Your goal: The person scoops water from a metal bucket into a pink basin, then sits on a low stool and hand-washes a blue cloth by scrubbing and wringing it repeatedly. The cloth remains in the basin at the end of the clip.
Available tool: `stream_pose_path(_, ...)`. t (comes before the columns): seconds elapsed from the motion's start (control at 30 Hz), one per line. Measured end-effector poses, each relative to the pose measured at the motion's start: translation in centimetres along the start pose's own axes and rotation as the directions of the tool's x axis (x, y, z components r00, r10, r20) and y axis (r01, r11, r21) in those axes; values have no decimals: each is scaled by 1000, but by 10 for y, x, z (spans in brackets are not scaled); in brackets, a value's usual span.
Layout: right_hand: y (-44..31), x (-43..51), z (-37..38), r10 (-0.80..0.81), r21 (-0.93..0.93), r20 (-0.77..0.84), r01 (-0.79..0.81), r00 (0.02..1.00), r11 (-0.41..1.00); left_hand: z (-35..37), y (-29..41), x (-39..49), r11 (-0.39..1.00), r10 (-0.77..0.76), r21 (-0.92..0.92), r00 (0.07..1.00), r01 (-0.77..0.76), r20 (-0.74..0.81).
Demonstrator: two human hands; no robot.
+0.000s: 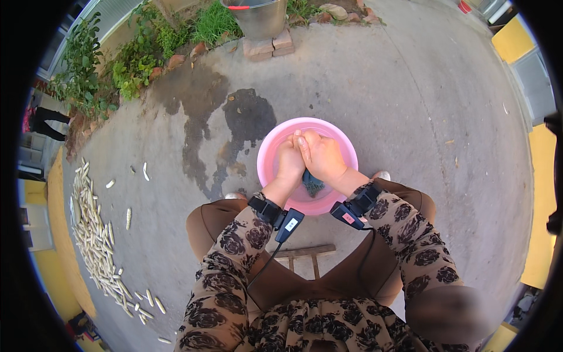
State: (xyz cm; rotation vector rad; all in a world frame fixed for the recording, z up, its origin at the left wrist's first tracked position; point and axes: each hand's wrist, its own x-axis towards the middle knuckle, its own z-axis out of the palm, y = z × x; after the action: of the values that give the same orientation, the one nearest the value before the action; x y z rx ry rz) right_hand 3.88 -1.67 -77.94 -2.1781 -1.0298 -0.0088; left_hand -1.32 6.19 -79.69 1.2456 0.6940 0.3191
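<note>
A round pink plastic basin (265, 154) holding water stands on the concrete between my knees. My left hand (290, 159) and my right hand (324, 154) are pressed together over it, fingers curled inward. A dark, patterned wet cloth (312, 184) comes out beneath them, between my wrists, its lower end near the water. Both hands seem closed on this cloth, though the part inside the grip is hidden. Each wrist wears a black strap; a small cabled device is at the left wrist (290, 224) and another at the right wrist (347, 215).
A wooden stool or frame (303, 251) shows below the basin. Many corn cobs (94, 229) lie spread at left. Wet patches (248, 114) darken the concrete. A metal bucket (259, 20) stands on bricks (268, 46) by a planted bed. At far left, a person's legs (50, 121) are visible.
</note>
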Motion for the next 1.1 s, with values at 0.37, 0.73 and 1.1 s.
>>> stream_pose_path(0.37, 25, 19, -12, 276, 654, 199, -338, 940, 677, -9, 14, 9, 923, -130, -340, 979, 178, 160)
stream_pose_path(0.73, -28, 9, -12, -24, 264, 31, 15, 999, 964, -9, -1, 16, 979, 199, 48, 980, -199, -7)
stream_pose_path(1.1, -35, 2, -19, -142, 403, 108, 87, 984, 911, -23, 41, 19, 268, 124, 952, 985, -150, 121)
